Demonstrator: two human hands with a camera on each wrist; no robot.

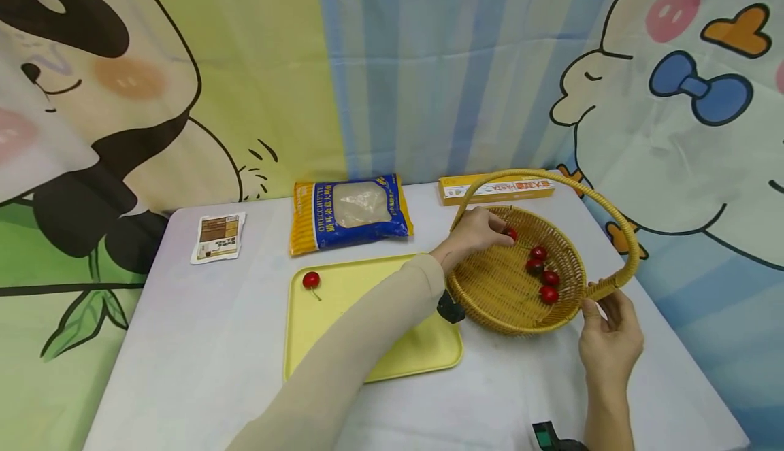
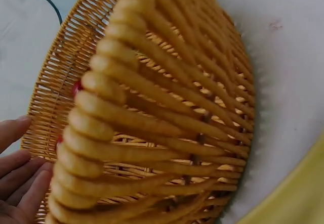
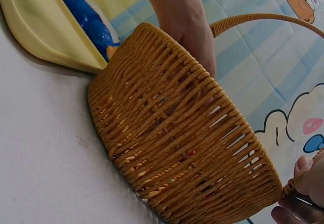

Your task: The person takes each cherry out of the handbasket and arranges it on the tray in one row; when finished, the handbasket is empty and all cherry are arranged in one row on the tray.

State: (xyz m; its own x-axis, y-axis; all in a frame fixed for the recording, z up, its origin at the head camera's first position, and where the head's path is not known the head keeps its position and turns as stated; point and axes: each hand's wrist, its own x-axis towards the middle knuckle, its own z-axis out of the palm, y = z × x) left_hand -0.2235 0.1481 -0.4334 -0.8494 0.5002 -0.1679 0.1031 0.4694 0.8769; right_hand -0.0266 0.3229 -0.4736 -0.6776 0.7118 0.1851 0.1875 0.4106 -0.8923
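My left hand [image 1: 474, 235] reaches over the near-left rim into a round wicker basket [image 1: 490, 294]. Its fingers [image 2: 23, 168] look parted in the left wrist view, with no fruit visible between them. One red cherry [image 1: 510, 233] shows right by the fingertips; contact is unclear. Several more cherries, such as a cherry [image 1: 549, 294], lie along the basket's right side. With thumb and fingers, my right hand [image 1: 609, 342] grips the basket where its arched handle [image 1: 626, 233] meets the rim. Another cherry [image 1: 311, 280] with a stem sits on the yellow tray [image 1: 373, 373].
Behind the tray lies a blue-and-yellow orecchiette bag [image 1: 361, 213]. A yellow pasta box [image 1: 453, 191] stands behind the basket. At the back left is a small white-and-brown packet [image 1: 218, 238]. A printed curtain [image 1: 398, 63] hangs along the table's far edge.
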